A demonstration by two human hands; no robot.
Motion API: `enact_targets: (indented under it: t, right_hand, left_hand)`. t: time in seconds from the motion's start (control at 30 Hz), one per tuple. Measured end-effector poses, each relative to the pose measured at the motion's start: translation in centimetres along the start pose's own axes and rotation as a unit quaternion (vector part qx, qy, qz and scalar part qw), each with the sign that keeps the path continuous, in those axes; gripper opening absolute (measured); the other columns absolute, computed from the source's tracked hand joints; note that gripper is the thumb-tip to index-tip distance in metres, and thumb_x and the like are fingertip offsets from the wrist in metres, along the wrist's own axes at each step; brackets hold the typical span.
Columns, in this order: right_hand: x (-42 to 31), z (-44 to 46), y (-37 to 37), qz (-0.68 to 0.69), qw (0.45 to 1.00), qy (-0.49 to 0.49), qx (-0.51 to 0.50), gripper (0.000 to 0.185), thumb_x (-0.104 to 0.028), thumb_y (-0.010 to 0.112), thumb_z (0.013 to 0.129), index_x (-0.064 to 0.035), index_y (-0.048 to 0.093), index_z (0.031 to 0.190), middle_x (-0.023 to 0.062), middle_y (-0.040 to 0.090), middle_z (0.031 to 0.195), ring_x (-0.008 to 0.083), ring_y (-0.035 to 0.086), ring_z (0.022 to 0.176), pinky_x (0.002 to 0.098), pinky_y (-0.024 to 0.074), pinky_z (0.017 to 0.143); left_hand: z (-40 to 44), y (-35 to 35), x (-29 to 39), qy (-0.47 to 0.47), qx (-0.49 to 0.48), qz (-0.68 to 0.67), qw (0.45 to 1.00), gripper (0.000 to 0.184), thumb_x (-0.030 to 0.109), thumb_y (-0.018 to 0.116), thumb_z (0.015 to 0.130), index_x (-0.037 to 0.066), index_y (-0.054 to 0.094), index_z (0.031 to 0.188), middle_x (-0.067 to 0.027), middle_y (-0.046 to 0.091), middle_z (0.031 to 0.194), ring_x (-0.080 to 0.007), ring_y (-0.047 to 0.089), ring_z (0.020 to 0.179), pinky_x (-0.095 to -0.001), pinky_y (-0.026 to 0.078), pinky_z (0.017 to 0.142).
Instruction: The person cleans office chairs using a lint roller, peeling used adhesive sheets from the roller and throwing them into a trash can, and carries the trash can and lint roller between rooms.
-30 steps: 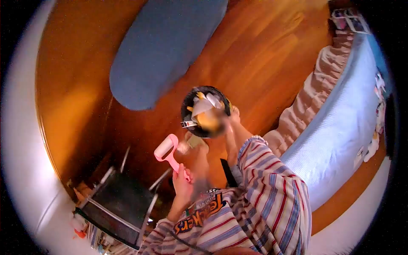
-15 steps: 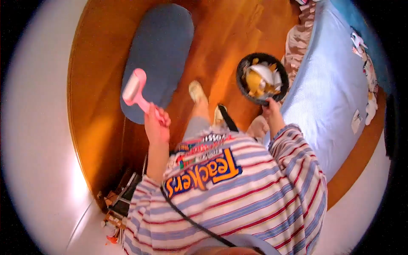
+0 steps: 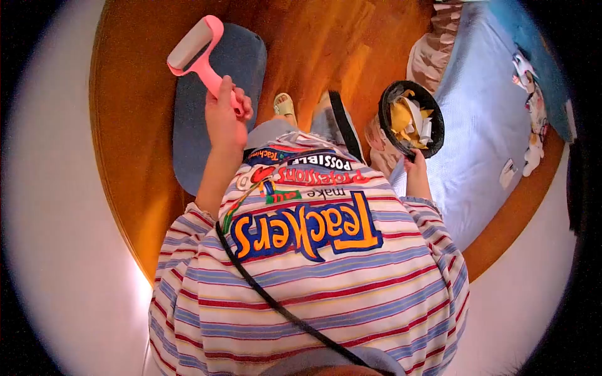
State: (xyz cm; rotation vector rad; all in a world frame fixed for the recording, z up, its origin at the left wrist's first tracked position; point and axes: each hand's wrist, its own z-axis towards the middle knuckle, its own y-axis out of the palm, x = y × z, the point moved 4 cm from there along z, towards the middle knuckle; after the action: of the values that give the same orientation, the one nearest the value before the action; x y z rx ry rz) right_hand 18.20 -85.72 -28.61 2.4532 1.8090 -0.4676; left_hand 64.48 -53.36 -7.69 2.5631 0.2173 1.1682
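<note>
My left hand (image 3: pixel 227 116) is closed round the handle of a pink lint roller (image 3: pixel 199 51) with a white roll, raised at the upper left over the blue-grey mat. In my right hand (image 3: pixel 415 168) I grip the rim of a black waste bin (image 3: pixel 433 100), which hangs at the right beside the bed. Crumpled white and yellowish scraps (image 3: pixel 411 122) lie inside the bin. Its lower outside is mostly out of sight.
A blue-grey oval mat (image 3: pixel 188 144) lies on the wooden floor (image 3: pixel 313 37) at the left. To the right is a bed with a light blue cover (image 3: pixel 476 144) and a pink ruffled skirt (image 3: pixel 429 56). Soft toys or patterned cloth (image 3: pixel 535 113) lie along its far side.
The lint roller has risen up the view with my left hand. The bin has shifted right and tilted differently in my right hand. My body and feet have moved forward over the floor.
</note>
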Motion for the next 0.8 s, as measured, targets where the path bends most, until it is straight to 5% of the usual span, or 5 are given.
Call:
enact_targets:
  t: [0.27,0.57,0.63,0.7,0.8]
  right_hand:
    - [1.3,-2.0,2.6,-0.141,0.987,-0.076,-0.003,0.006,0.0,0.056,0.074,-0.0032,0.05,0.073,0.0094,0.057,0.07,0.027,0.057,0.067,0.0386,0.054,0.064]
    - [6.2,3.6,19.2,-0.251,0.955,-0.149,-0.05,0.017,-0.013,0.06,0.081,-0.0001,0.053,0.089,0.0085,0.056,0.08,0.0189,0.052,0.061,0.03,0.0428,0.049]
    - [7.0,-0.9,25.0,-0.194,0.974,-0.096,-0.071,0.019,0.003,0.056,0.079,0.0024,0.051,0.097,0.0107,0.057,0.098,0.0249,0.059,0.088,0.0332,0.0536,0.079]
    - [9.2,-0.9,28.5,-0.222,0.957,-0.111,-0.151,0.019,-0.006,0.063,0.077,0.0037,0.053,0.09,0.0115,0.056,0.083,0.0204,0.056,0.067,0.0313,0.045,0.054]
    - [10.8,10.5,31.1,-0.454,0.855,-0.23,-0.099,0.045,-0.031,0.07,0.069,0.0063,0.055,0.088,0.0111,0.057,0.084,0.0213,0.057,0.067,0.0377,0.0467,0.061]
  left_hand:
    - [-6.5,-4.1,-0.3,-0.04,0.116,0.081,0.989,0.018,0.024,0.052,0.093,0.011,0.04,0.088,-0.0006,0.044,0.063,-0.0117,0.045,0.051,-0.0232,0.031,0.04]
    - [-10.6,-11.5,-6.6,-0.143,0.21,0.091,0.963,0.017,0.02,0.05,0.093,0.01,0.039,0.085,-0.0007,0.045,0.064,-0.0112,0.046,0.052,-0.0238,0.036,0.042]
    - [-10.8,-6.9,-3.7,-0.106,0.229,0.089,0.963,0.015,0.019,0.05,0.093,0.01,0.04,0.086,-0.0009,0.045,0.064,-0.0114,0.046,0.053,-0.0251,0.037,0.045]
    - [-12.2,-7.2,-4.5,-0.114,0.257,0.085,0.956,0.015,0.019,0.05,0.093,0.01,0.041,0.087,-0.001,0.045,0.065,-0.0115,0.046,0.054,-0.0264,0.038,0.046]
    - [-15.3,-7.2,-6.3,-0.116,0.308,0.067,0.942,0.015,0.02,0.049,0.093,0.008,0.044,0.087,-0.0014,0.046,0.061,-0.0093,0.044,0.049,-0.0237,0.037,0.044]
